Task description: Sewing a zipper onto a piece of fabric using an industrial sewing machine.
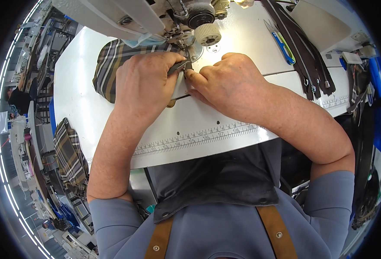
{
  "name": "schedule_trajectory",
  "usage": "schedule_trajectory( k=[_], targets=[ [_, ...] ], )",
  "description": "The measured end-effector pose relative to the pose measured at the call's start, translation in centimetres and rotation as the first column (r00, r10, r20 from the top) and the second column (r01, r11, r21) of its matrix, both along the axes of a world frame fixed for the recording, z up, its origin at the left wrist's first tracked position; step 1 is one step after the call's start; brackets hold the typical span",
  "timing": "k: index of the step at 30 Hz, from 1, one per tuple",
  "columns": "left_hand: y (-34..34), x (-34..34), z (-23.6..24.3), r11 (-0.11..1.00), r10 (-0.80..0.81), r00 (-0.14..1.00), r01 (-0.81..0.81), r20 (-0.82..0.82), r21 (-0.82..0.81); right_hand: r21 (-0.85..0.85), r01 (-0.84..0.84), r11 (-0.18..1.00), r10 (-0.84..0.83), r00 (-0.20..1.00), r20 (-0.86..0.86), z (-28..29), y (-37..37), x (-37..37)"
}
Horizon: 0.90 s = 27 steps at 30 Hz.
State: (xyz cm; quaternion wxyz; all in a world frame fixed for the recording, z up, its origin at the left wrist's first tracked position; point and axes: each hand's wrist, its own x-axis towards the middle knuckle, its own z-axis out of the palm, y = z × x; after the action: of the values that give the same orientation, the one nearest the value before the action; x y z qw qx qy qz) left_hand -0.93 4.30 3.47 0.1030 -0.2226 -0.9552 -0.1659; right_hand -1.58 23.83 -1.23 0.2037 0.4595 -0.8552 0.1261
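A sewing machine (112, 19) stands over the white table, its presser foot (182, 44) down by the round needle plate. Just in front of the foot, my left hand (145, 80) pinches a narrow dark strip (179, 66) between thumb and curled fingers. My right hand (231, 82) closes on the same dark piece from the other side, thumb and forefinger close together. Whether it is a zip tape or folded cloth cannot be made out. Plaid fabric (106, 71) in brown, black and white lies left of the foot, partly under my left hand.
Dark zips (305, 52) with metal teeth lie at the right beside blue-and-green thread snips (282, 45). A printed ruler (199, 140) runs along the table's front edge. More plaid fabric (69, 151) hangs at the left. Other workstations (30, 146) stand beyond.
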Motion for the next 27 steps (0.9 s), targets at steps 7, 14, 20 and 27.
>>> schedule_trajectory(
  k=[7, 14, 20, 27],
  targets=[
    [-0.5, -0.3, -0.8, 0.999, 0.044, 0.996, -0.046, 0.082, 0.025, -0.039, -0.018, 0.999, 0.018, 1.000, -0.017, 0.0, 0.1, -0.2],
    [-0.7, -0.5, -1.8, 0.994, 0.060, 0.998, -0.062, 0.034, 0.085, -0.088, 0.076, 0.993, -0.072, 0.996, 0.052, 0.3, 0.1, -0.2],
    [-0.3, -0.4, -1.2, 0.979, 0.110, 0.991, -0.121, 0.075, 0.162, 0.061, 0.054, 0.997, -0.062, 0.989, 0.131, 0.3, 0.1, 0.1],
    [0.5, -0.5, 0.2, 0.998, 0.048, 0.991, -0.042, 0.128, -0.051, 0.105, 0.045, 0.993, -0.054, 0.995, 0.086, 0.2, 0.2, 0.1]
  ],
)
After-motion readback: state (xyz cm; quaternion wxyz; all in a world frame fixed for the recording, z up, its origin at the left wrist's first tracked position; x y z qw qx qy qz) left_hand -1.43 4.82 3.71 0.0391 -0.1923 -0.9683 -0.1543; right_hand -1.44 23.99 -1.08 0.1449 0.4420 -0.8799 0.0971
